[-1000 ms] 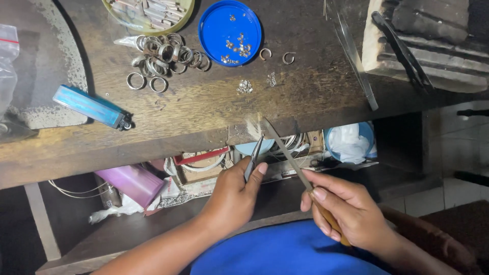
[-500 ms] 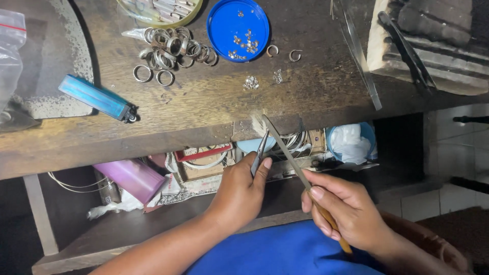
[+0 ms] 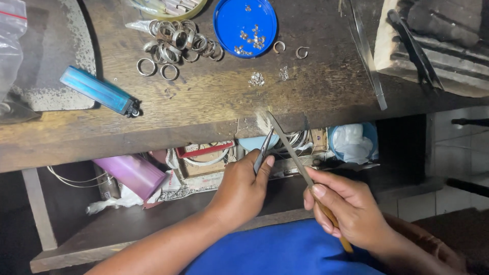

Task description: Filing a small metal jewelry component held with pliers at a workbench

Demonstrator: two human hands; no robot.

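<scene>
Your left hand (image 3: 243, 191) grips pliers (image 3: 263, 152), right hand (image 3: 351, 211) clamps a file (image 3: 289, 147); the piece between them is too small to see.

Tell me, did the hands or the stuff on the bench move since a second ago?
Hardly. The left hand still pinches the small metal pliers at the bench edge, and the right hand still holds the long wooden-handled file against them; any stroke is too small to see. The whole view slid slightly as the head camera moved. The blue lighter, silver rings and round blue lid stayed put.
</scene>
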